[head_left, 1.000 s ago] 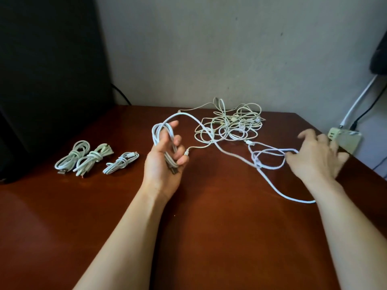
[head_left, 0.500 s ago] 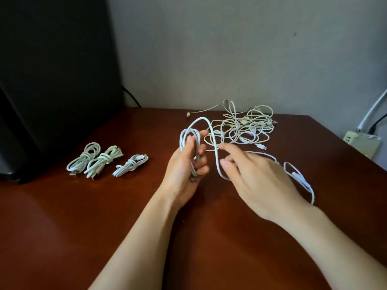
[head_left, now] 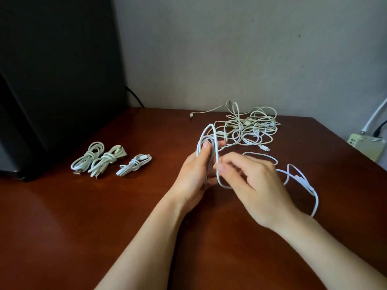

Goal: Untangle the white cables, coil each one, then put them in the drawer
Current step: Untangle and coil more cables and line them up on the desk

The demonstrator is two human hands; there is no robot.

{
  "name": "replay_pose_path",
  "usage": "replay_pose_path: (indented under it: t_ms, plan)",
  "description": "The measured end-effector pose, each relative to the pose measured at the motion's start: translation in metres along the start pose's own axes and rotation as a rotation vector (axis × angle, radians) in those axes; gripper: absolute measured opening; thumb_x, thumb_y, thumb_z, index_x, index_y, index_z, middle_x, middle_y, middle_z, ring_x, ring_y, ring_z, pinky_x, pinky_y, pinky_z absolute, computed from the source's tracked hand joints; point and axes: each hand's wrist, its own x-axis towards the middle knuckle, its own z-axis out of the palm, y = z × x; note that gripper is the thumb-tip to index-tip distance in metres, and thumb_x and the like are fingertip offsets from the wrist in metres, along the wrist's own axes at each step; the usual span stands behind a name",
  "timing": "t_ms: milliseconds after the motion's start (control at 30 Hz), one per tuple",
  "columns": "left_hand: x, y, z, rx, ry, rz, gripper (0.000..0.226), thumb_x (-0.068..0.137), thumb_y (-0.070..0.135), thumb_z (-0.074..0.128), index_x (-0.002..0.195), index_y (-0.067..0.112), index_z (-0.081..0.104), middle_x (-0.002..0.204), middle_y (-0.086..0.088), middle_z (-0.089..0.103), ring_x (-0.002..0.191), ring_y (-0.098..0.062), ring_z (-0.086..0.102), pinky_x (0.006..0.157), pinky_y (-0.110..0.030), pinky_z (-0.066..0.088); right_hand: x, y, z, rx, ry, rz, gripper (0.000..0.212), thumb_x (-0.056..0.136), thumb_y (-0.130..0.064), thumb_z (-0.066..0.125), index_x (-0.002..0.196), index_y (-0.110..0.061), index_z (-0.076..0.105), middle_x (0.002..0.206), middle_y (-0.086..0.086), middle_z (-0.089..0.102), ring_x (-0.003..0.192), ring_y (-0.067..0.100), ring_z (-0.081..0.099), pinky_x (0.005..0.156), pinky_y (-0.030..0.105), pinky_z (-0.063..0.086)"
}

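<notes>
we log the held cable (head_left: 211, 151) as bright white | tangled cable pile (head_left: 251, 128) cream to off-white | left coiled cable (head_left: 89, 159) and middle coiled cable (head_left: 109, 162) pale greenish white | right coiled cable (head_left: 134, 165) cleaner white | table (head_left: 83, 227) glossy reddish-brown, unpatterned | wall (head_left: 230, 49) flat grey-beige, a few dark specks | tall box (head_left: 52, 70) at left black | power strip (head_left: 366, 145) pale cream

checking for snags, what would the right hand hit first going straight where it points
Probably the white cable looped in the left hand; the right hand, pinching that cable, points left at the loops. Depth is unclear.
</notes>
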Motion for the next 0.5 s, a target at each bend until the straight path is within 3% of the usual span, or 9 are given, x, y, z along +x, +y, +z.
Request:
replay_pose_path:
  t_ms: [100,167,300,400,500]
  plan:
    - [0.000,-0.001,0.001,-0.006,-0.013,0.007,0.039,0.103,0.038,0.036,0.117,0.015,0.065,0.060,-0.004,0.041,0.051,-0.015,0.042,0.047,-0.022,0.037,-0.001,0.000,0.009,0.043,-0.042,0.039,0.037,0.092,-0.044,0.041,0.070,-0.022,0.060,0.058,-0.013,0.058,0.058,0.007,0.056,0.060,0.030,0.047]
    - [0.002,0.000,0.002,-0.095,0.000,0.010,0.041,0.103,0.038,0.033,0.115,0.013,0.063,0.056,0.001,0.039,0.045,-0.010,0.037,0.042,-0.020,0.033,0.000,0.003,0.011,0.100,-0.032,0.099,0.036,0.092,-0.038,0.045,0.064,-0.020,0.058,0.050,-0.011,0.054,0.050,0.009,0.052,0.056,0.029,0.044]
    - [0.003,0.006,0.001,-0.284,-0.028,-0.001,0.042,0.101,0.037,0.031,0.110,0.012,0.064,0.070,0.004,0.047,0.048,-0.004,0.028,0.041,-0.015,0.021,0.005,0.012,0.003,0.155,-0.006,0.239,0.038,0.089,-0.031,0.048,0.053,-0.019,0.053,0.041,-0.003,0.045,0.040,0.010,0.041,0.049,0.028,0.036]
    - [0.001,0.008,0.001,-0.282,-0.032,-0.016,0.040,0.101,0.036,0.032,0.109,0.012,0.064,0.091,0.000,0.068,0.051,-0.005,0.035,0.041,-0.014,0.023,0.006,0.020,0.000,0.022,-0.106,0.281,0.045,0.092,-0.031,0.052,0.048,-0.020,0.048,0.039,-0.003,0.041,0.042,0.013,0.036,0.051,0.033,0.032]
    - [-0.001,0.009,0.002,-0.224,-0.056,-0.029,0.041,0.101,0.033,0.031,0.118,0.008,0.058,0.103,-0.004,0.073,0.055,-0.006,0.037,0.043,-0.015,0.023,0.006,0.020,-0.003,-0.177,-0.223,0.281,0.044,0.092,-0.032,0.051,0.054,-0.012,0.048,0.041,-0.002,0.042,0.049,0.017,0.041,0.053,0.034,0.031]
